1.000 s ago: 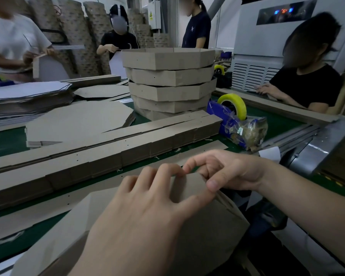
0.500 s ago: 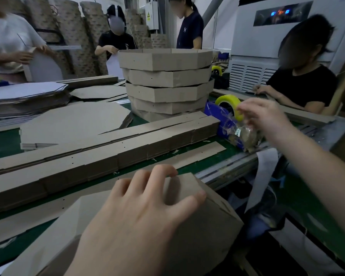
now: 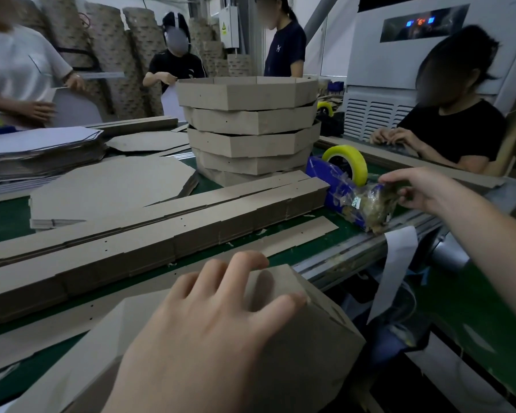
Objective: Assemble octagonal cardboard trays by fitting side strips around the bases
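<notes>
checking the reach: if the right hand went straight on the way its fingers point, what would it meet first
Most likely the tape dispenser, at its tape-wadded front end. The right hand looks at or just short of it; depth unclear.

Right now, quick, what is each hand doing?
Left hand: open, pressing flat on the cardboard tray.
Right hand: closed, pinching the front of the tape dispenser.

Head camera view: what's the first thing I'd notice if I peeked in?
Probably the tall stack of finished trays in the middle, at the back. Up close, the left hand presses flat on a cardboard tray, while the right hand pinches at the tape dispenser with its bright yellow roll, on the right.
</notes>
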Motion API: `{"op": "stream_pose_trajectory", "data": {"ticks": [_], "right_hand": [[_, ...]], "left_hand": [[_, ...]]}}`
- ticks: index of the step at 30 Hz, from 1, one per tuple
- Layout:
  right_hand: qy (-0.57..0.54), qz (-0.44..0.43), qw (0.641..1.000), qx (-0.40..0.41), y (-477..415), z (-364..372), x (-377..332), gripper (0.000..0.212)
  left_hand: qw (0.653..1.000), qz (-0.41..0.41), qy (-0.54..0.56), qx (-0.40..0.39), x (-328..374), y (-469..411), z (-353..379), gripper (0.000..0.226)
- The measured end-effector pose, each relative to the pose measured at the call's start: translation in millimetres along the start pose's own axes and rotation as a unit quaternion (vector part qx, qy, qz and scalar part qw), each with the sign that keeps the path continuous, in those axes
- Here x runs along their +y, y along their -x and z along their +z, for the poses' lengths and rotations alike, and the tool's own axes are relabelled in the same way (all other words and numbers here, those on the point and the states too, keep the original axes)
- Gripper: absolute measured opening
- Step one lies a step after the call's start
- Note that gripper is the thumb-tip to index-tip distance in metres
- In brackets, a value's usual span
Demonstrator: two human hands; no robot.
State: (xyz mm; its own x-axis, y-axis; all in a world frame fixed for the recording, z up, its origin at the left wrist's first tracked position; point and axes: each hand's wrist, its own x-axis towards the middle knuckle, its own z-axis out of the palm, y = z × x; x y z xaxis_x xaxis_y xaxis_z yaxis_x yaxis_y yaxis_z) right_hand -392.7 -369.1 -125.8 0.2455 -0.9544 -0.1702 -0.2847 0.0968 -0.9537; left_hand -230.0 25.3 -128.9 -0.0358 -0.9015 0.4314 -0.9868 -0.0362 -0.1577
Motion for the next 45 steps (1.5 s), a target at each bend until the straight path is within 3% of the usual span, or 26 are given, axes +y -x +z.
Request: {"op": "stream_pose_trajectory", "data": {"ticks": [6, 11, 15, 18, 21, 24, 28, 32, 36, 38, 40, 43, 45], "right_hand": [[-0.137, -0.004, 0.990, 0.014, 3.2, 2.6, -0.2, 0.012], [-0.351, -0.103, 0.931, -0.015, 12.3, -5.2, 32.4, 0.042], [-0.399, -0.128, 0.908, -0.018, 20.6, -1.3, 46.8, 0.054], [-0.274, -0.127, 0.952, 0.051, 21.4, -5.3, 54.6, 0.039], [-0.024, -0.115, 0.984, 0.133, 23.9, -16.6, 59.0, 0.011], [0.084, -0.137, 0.976, 0.149, 29.3, -20.6, 52.3, 0.008], [0.232, -0.159, 0.937, 0.207, 30.8, -17.5, 43.2, 0.016], [0.411, -0.098, 0.869, 0.256, 45.3, -20.2, 46.7, 0.028], [0.421, -0.217, 0.841, 0.261, 75.7, -22.1, 42.4, 0.018], [0.372, -0.294, 0.854, 0.213, 98.4, -11.3, 26.5, 0.014], [0.322, -0.354, 0.871, 0.107, 124.3, 5.6, 7.0, 0.012], [0.206, -0.381, 0.893, -0.120, 168.3, 32.3, -18.9, 0.019], [0.106, -0.353, 0.886, -0.280, 190.6, 46.8, -29.1, 0.018]], "left_hand": [[1.000, 0.002, 0.005, -0.003, 1.4, -2.6, 1.6, 0.073], [1.000, 0.002, 0.009, -0.009, 1.2, -3.8, -0.1, 0.074], [1.000, -0.008, 0.016, 0.021, 2.4, -4.9, 0.7, 0.054], [0.998, -0.010, 0.027, 0.061, 4.3, -4.2, -2.9, 0.018], [0.997, -0.017, 0.038, 0.068, 6.9, -3.8, -6.5, 0.025], [0.997, -0.031, 0.038, 0.058, 6.3, -3.6, -9.2, 0.030], [0.998, -0.052, 0.031, 0.036, 5.3, -0.9, -10.9, 0.037], [0.998, -0.058, 0.025, 0.031, 3.4, 3.4, -12.3, 0.037], [0.998, -0.059, 0.025, 0.026, 0.9, 6.8, -14.3, 0.038], [0.998, -0.062, 0.026, 0.018, 0.2, 7.2, -14.8, 0.039], [0.998, -0.060, 0.023, 0.019, 0.0, 7.9, -14.7, 0.039], [0.998, -0.058, 0.031, 0.019, 0.8, 8.2, -16.8, 0.039], [0.998, -0.054, 0.035, 0.016, 0.3, 8.8, -17.5, 0.037]]}}
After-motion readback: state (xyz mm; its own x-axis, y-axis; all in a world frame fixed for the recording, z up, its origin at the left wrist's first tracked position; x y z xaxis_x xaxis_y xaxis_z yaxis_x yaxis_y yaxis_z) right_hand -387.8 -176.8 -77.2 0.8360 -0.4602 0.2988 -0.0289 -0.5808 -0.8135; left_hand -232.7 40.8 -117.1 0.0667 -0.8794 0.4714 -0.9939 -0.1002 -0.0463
